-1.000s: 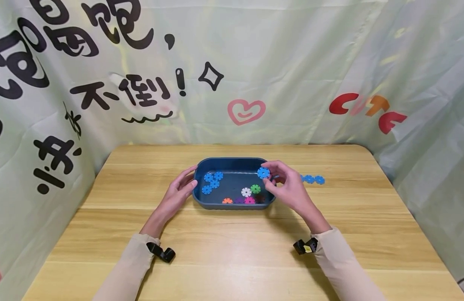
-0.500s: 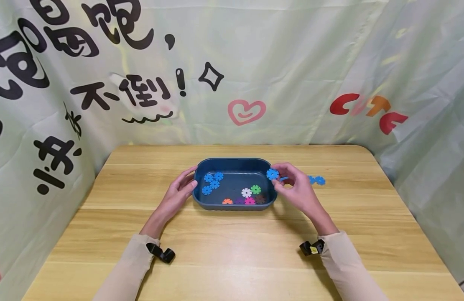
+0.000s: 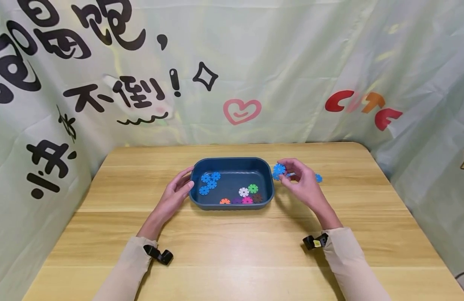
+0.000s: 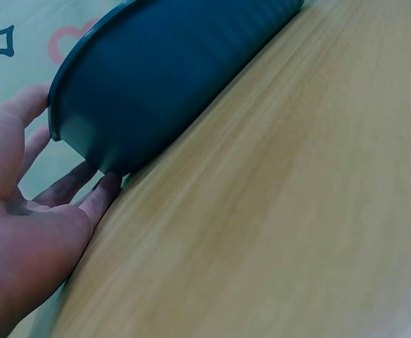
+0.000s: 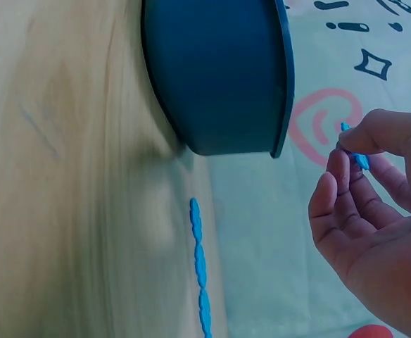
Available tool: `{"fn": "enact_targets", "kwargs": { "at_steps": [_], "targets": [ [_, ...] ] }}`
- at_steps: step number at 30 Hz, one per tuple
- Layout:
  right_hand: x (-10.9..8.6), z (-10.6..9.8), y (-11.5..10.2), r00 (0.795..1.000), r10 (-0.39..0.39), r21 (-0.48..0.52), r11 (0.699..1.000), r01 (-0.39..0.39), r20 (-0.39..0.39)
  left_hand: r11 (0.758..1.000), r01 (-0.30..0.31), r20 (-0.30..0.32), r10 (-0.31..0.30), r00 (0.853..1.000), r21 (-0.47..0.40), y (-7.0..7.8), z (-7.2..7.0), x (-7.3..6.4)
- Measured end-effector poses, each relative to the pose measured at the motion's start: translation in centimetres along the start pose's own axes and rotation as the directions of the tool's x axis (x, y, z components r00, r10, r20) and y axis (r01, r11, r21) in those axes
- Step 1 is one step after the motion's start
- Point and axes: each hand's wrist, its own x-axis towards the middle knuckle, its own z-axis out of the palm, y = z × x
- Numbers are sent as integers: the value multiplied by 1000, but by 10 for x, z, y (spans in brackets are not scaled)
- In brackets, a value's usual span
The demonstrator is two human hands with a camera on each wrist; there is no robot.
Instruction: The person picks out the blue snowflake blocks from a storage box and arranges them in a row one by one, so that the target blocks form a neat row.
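Observation:
A dark blue tray (image 3: pixel 232 207) stands on the table. My left hand (image 3: pixel 175 190) rests against its left end, fingers spread along the outer wall and thumb at the rim; the left wrist view shows these fingers touching the tray wall (image 4: pixel 142 84). Just beyond the tray's right end, my right hand (image 3: pixel 301 179) pinches a blue snowflake disc (image 3: pixel 279 168) between thumb and fingers, above the table. Below it lies a row of blue discs (image 5: pixel 200 264), partly hidden by the hand in the head view; its right end (image 3: pixel 318 178) shows past the hand.
Inside the tray, several blue discs (image 3: pixel 211 184) lie at the left. White (image 3: pixel 243 192), green (image 3: pixel 253 188), orange (image 3: pixel 225 201), pink (image 3: pixel 247 200), purple and brown discs lie toward the front right. A printed curtain (image 3: pixel 284 62) hangs behind the wooden table (image 3: pixel 232 255).
My right hand has moved right with the blue disc, from over the tray's right end to outside it, above the row. My left hand stays at the tray; the head view has shifted slightly.

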Motion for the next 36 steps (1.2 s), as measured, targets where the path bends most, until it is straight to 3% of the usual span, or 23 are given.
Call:
{"fn": "enact_targets", "kwargs": {
  "at_steps": [6,14,24,36],
  "targets": [
    [0,-9,2,1000,15,19,1000,-14,-21,998,-19,19,20,1000,-55,0,0,0],
    [0,-19,9,999,21,-1,1000,-22,-40,998,-20,22,21,1000,-62,-1,0,-1],
    [1,-33,17,998,-3,-1,1000,3,-69,999,-20,14,21,1000,-51,-1,0,-2],
    [-2,-43,27,996,34,-27,999,-36,-78,999,-16,16,16,1000,-29,-1,0,0]
  ]
}}
